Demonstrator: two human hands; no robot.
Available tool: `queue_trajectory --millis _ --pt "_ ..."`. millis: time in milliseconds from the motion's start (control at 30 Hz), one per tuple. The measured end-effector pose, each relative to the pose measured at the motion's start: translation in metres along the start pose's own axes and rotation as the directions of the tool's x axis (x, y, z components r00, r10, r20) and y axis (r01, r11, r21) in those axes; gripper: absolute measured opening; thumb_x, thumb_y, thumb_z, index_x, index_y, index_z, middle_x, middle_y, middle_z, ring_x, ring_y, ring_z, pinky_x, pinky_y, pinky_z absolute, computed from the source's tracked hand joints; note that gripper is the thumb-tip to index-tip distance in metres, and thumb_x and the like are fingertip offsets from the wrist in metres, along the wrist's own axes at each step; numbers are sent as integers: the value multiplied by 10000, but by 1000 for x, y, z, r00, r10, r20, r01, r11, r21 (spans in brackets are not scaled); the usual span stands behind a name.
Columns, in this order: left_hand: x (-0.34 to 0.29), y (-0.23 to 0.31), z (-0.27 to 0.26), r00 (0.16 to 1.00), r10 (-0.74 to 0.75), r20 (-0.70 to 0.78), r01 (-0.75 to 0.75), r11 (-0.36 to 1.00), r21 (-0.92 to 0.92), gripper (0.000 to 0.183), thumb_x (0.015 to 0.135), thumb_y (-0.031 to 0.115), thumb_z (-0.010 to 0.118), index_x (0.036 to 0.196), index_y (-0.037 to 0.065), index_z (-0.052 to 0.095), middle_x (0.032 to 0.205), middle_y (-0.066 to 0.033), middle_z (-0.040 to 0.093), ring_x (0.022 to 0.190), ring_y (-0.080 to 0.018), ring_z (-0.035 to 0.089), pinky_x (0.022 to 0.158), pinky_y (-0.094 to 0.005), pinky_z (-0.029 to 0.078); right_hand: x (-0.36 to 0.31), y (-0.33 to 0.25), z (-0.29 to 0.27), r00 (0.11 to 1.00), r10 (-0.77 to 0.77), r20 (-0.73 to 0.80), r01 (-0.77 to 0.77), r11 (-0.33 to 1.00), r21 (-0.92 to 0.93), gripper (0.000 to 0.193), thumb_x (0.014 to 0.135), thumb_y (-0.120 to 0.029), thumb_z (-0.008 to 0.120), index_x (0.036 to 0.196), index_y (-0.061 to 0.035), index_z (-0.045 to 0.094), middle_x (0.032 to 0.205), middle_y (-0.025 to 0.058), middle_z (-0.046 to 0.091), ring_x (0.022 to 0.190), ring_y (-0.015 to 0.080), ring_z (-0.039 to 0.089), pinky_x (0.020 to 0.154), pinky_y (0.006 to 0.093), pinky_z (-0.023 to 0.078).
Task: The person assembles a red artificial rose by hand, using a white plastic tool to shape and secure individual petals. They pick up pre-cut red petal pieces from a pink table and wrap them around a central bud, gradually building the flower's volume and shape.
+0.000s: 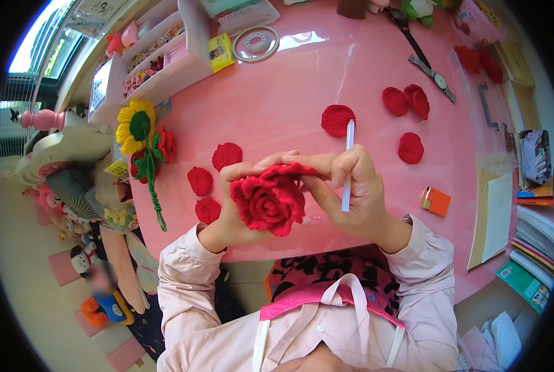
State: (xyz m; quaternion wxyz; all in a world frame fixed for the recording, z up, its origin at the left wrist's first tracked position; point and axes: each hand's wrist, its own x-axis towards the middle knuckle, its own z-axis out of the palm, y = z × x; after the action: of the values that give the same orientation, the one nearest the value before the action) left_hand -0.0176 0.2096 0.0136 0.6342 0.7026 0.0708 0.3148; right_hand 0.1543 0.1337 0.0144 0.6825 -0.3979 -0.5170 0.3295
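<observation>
Between both hands we hold the rose (269,201) just above the table (289,93) edge: left hand (230,214) cups it, right hand (351,189) pinches its top and grips a white hook (347,164). Rose looks nearly formed; loose petals (337,119) lie unused beyond.

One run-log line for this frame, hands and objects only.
left hand: holds red crocheted rose | right hand: pinches rose edge, grips white hook | pink table: loose red petals
</observation>
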Motion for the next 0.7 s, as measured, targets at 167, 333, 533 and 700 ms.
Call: queue_trajectory --millis 167,333,533,700 --pt "-2 -5 -2 999 23 40 -24 999 24 843 628 17 827 1201 176 230 1379 -330 266 1253 -388 401 945 -446 457 0 -5 -1 998 23 -51 -23 1000 6 294 812 45 639 798 -34 356 912 171 658 848 167 667 617 253 534" --pt "-18 -12 -3 997 -65 -41 64 997 -31 793 636 16 821 1185 184 275 1376 -315 268 1227 -388 435 929 -453 474 -1 -12 -10 994 91 53 -89 995 -49 339 801 107 601 806 -65 309 969 240 653 833 174 667 695 259 548" --pt "-5 -9 -2 986 168 -4 -165 975 152 741 636 12 820 1175 169 337 1340 -273 325 1204 -388 456 906 -440 491 0 -11 -6 999 48 -19 -48 999 0 353 788 94 631 798 -63 315 943 233 659 842 185 670 672 264 550" --pt "-2 -10 -3 986 165 6 -164 971 172 727 638 25 821 1176 164 353 1339 -277 316 1179 -394 475 906 -435 491 1 -7 -3 997 -66 -45 67 998 15 320 781 61 663 771 -40 359 931 217 664 862 231 678 648 283 559"
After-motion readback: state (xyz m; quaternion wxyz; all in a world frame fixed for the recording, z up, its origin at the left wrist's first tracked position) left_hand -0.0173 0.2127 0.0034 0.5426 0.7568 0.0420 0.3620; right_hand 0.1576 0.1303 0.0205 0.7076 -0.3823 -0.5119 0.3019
